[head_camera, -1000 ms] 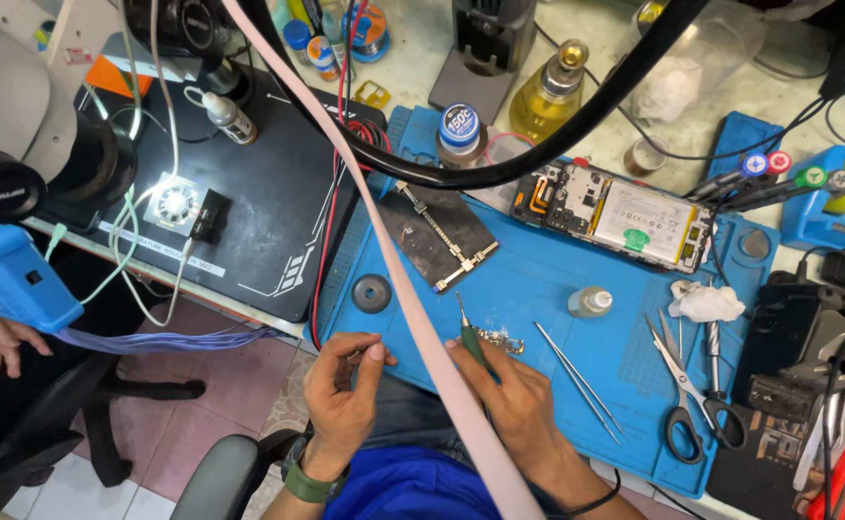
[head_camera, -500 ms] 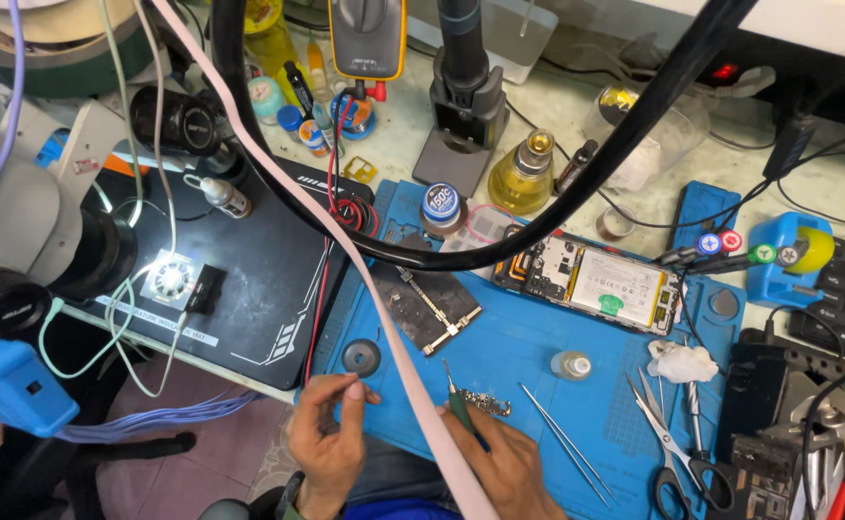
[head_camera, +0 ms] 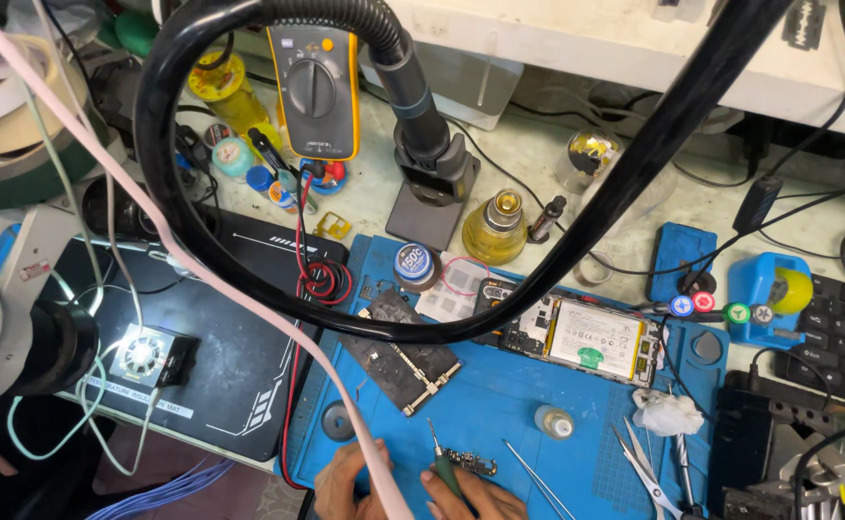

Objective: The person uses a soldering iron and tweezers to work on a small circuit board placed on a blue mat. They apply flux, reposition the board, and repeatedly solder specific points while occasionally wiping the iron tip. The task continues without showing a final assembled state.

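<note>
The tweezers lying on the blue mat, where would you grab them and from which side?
Pinch the tweezers across their two thin arms near mid-length, coming straight down from above. They lie flat and slanted on the blue mat, right of the right hand, with bare mat on both sides.

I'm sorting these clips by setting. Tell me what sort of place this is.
Most likely a phone or small-electronics repair bench. An opened phone with its battery exposed lies on a blue work mat, a yellow multimeter stands behind, and the right hand holds a fine tool over a small part.
</note>
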